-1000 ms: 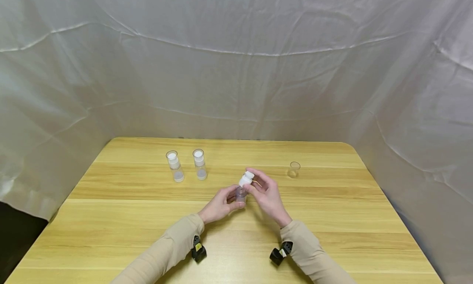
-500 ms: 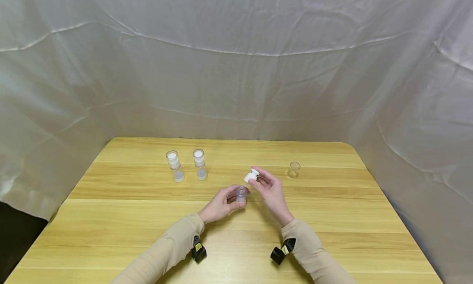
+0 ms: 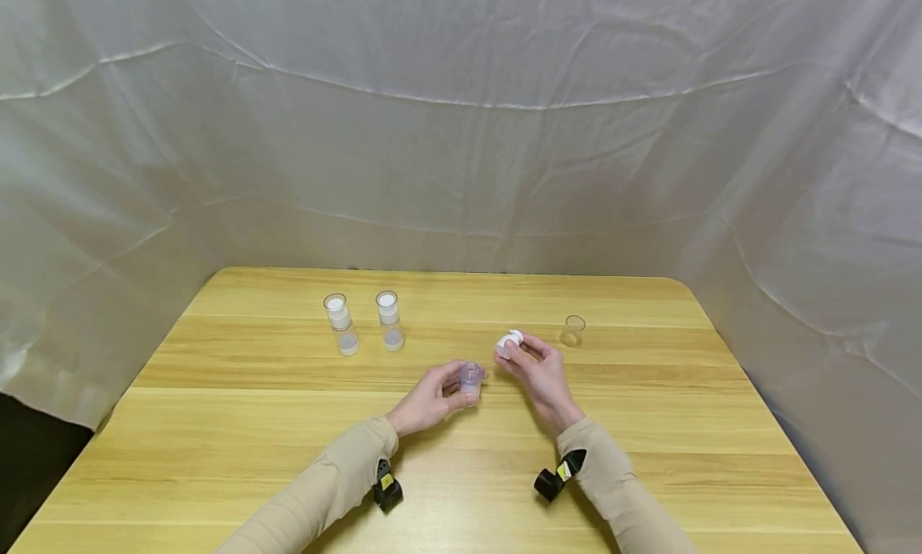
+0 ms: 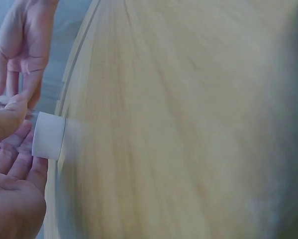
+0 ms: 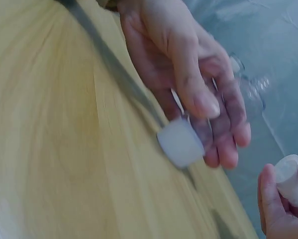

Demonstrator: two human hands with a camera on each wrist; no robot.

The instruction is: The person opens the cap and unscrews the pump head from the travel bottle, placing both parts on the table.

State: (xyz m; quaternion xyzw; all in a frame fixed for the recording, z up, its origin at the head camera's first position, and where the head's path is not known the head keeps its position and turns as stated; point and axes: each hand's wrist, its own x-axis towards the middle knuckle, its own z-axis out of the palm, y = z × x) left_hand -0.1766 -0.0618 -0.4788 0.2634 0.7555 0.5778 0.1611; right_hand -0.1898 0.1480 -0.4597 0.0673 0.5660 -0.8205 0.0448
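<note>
My left hand [image 3: 426,400] grips a small clear bottle [image 3: 471,376] round its side, its open neck facing up. The bottle's white base [image 5: 181,143] sticks out past the fingers in the right wrist view and shows in the left wrist view too. To the right and slightly higher, my right hand [image 3: 542,380] pinches a white pump head [image 3: 508,343] between thumb and fingers, apart from the bottle. In the right wrist view the hollow underside of the pump head [image 5: 290,177] faces the bottle, and a threaded neck [image 5: 261,82] shows past the left hand.
Two capped pump bottles [image 3: 342,324] [image 3: 390,322] stand at the back left of the wooden table [image 3: 648,394]. A clear cap [image 3: 572,332] sits at the back right. Pale cloth [image 3: 461,178] hangs behind the table.
My right hand has lifted the pump head off the bottle neck and carried it to the right, tilting it. The left hand and bottle have stayed in place.
</note>
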